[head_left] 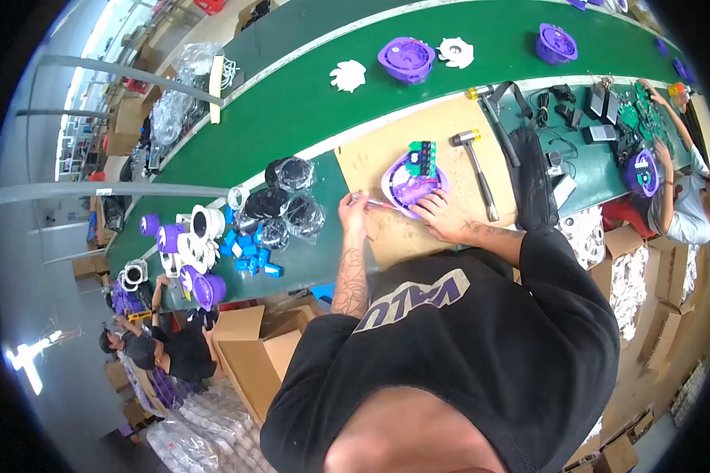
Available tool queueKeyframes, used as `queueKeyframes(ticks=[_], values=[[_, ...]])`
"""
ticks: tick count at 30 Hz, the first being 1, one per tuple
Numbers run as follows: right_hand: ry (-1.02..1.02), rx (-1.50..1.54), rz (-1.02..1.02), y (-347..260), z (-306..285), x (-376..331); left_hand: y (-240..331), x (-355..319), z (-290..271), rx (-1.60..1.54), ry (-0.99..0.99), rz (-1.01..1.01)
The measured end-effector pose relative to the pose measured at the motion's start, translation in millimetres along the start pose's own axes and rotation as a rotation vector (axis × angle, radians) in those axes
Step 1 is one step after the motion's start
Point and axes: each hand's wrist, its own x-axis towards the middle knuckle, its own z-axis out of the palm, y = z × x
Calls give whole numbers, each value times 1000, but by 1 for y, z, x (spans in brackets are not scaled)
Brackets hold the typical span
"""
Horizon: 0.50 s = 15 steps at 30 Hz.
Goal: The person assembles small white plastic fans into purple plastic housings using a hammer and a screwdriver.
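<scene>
A round purple plastic housing (pixel 410 194) lies on the tan board in front of me. A green circuit board (pixel 421 159) with connectors stands at its far edge. My right hand (pixel 442 217) grips the near right rim, its fingers curled over the edge and partly inside. To the left, my left hand (pixel 355 211) pinches a thin reddish, wire-like piece (pixel 381 204) that reaches to the housing's near left side. Its exact kind is too small to tell. Right of the housing lies a hammer (pixel 476 169) with a yellow-ended head.
The tan cardboard sheet (pixel 365 162) covers the bench. Bagged black round parts (pixel 280 201), blue blocks (pixel 248 252) and purple-white housings (pixel 189 244) sit at left. Beyond runs a green conveyor (pixel 308 102) carrying a purple housing (pixel 406 60) and white fan wheels (pixel 347 76). Co-workers work on both sides.
</scene>
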Motion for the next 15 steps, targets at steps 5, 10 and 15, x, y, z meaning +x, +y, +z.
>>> queueKeyframes(ticks=[5,10,15], values=[[362,315,440,2,-1,6,29,-64,-27,-468,-177,-182],[351,399,943,62,23,58,39,-92,-10,-600,-139,-238],[113,669,881,95,15,106,54,-97,9,-628,-263,-92]])
